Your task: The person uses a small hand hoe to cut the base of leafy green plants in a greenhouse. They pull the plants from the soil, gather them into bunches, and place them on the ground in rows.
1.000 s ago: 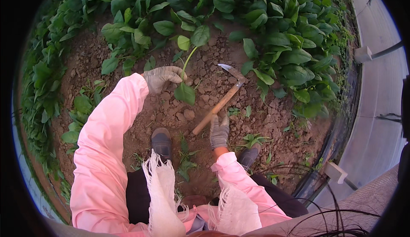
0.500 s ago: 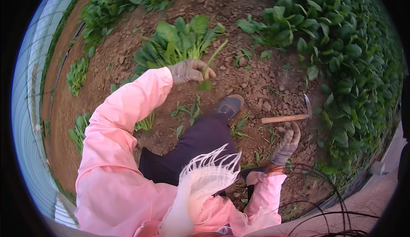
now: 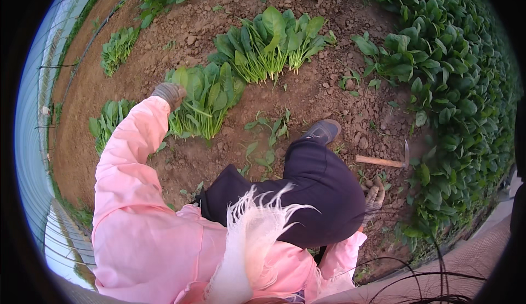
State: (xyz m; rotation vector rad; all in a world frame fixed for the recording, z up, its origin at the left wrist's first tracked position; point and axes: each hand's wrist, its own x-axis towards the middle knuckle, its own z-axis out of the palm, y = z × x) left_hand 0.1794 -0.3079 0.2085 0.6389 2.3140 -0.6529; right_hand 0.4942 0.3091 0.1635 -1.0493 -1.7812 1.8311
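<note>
Item: harvested leafy greens, laid in heaps on bare brown soil.

Left hand (image 3: 169,93): gloved, arm in a pink sleeve stretched out to the near heap of cut greens (image 3: 205,98). The glove lies on or just over the leaves at the heap's left edge; the fingers curl downward, but whether they close on any stems cannot be told from this angle.

Right hand (image 3: 375,195): gloved, fingers spread loosely, palm down on the soil beside the bent knee in dark trousers (image 3: 312,191). It holds nothing.

Hand hoe (image 3: 383,160): wooden handle, metal blade at the far end, lying flat on the earth just beyond the right hand, apart from it.

Also present: a second heap of greens (image 3: 271,43) further out, smaller heaps at the left, a standing crop row (image 3: 460,101) on the right, a grey shoe (image 3: 322,131).

Risks, as judged: the long leftward reach with weight on the right palm may tip the crouch; the hoe blade lies close to the supporting hand and could nick the glove if the palm slides; a heavy hand on the heap may bruise or scatter the leaves; loose seedlings near the shoe may get trampled.
</note>
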